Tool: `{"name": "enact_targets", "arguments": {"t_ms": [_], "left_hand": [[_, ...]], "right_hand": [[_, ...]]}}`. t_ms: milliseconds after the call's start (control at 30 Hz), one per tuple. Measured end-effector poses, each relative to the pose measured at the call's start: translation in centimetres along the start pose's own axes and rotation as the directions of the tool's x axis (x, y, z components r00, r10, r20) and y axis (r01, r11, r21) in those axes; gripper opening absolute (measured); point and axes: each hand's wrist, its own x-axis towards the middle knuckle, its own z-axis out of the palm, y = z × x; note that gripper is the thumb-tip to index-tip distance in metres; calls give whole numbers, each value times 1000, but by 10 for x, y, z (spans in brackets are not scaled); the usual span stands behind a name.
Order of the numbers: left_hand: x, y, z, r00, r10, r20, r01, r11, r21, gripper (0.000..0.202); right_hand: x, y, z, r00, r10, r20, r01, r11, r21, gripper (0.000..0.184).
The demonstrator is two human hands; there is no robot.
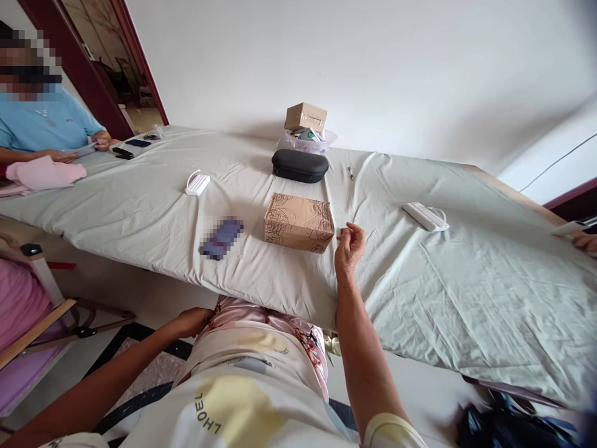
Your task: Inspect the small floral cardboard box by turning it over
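My right hand [350,246] is above the cloth, just right of a brown cardboard box [298,223] with dark swirl drawings. Its fingers are curled in towards the thumb; a small dark spot shows at the fingertips, too small to name. Whether the hand touches the box's right end I cannot tell. My left hand [194,321] is low by my thigh, below the table's front edge, its fingers mostly hidden. A blurred dark blue phone-like thing [222,238] lies left of the box. Behind the box sits a black zip case [300,165].
A plastic basket [310,144] with a small carton [305,117] on it stands by the wall. White corded blocks [198,184] lie left and right on the cloth-covered table [448,298]. A pen-like item [351,173] lies behind. A person in blue [46,118] sits far left; another hand [584,240] shows far right.
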Motion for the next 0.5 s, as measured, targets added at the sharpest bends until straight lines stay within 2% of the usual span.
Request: {"name": "enact_targets", "arguments": {"t_ms": [133,267,367,400,433,467,500], "left_hand": [[-1,7,0,994,37,-104,-15,978,206,33],[-5,11,11,981,33,-192,19,965,262,29],[-11,8,23,953,104,-283,-21,960,280,26],[-14,8,25,929,157,-335,-66,961,268,26],[-18,11,26,886,234,-400,-139,958,252,27],[-20,16,24,815,326,-479,-235,942,241,29],[-22,24,18,705,413,-577,-343,910,233,33]], "right_hand": [[-1,3,1,1000,-15,17,16,999,-35,39],[-2,9,3,999,-36,35,38,998,-41,37],[-1,16,5,997,-36,65,38,999,-34,36],[-2,17,4,996,-39,82,43,998,-39,36],[-2,19,4,994,-47,101,52,997,-48,37],[-3,20,3,991,-61,115,68,996,-63,39],[-4,21,2,989,-81,125,92,992,-82,41]]}}
